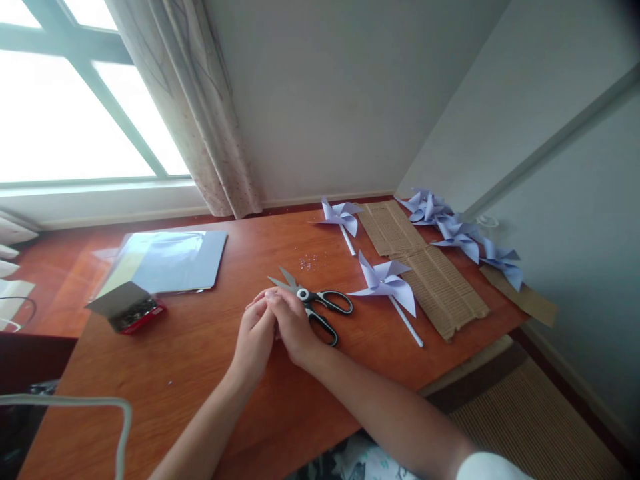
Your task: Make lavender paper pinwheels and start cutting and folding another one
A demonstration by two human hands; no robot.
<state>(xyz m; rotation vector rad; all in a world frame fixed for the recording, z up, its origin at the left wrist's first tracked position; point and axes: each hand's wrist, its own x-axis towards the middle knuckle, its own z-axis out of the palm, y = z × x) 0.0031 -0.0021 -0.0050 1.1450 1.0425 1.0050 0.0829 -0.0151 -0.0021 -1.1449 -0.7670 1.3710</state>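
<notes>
On the desk (210, 373), both hands meet at the middle, the scissors (315, 303) just right of them. Further right lies 1 pinwheel (385, 283), another pinwheel (341, 217) behind it, then cardboard (430, 273). A small box (125, 307) sits left, paper sheets (170, 260) behind it.

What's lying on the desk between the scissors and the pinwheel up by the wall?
In the head view, a scatter of tiny clear beads lies between the scissors and the pinwheel; otherwise bare desk.

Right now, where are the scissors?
In the head view, the scissors lie mid-table, touching the right hand, with a paper pinwheel just to their right.
</notes>
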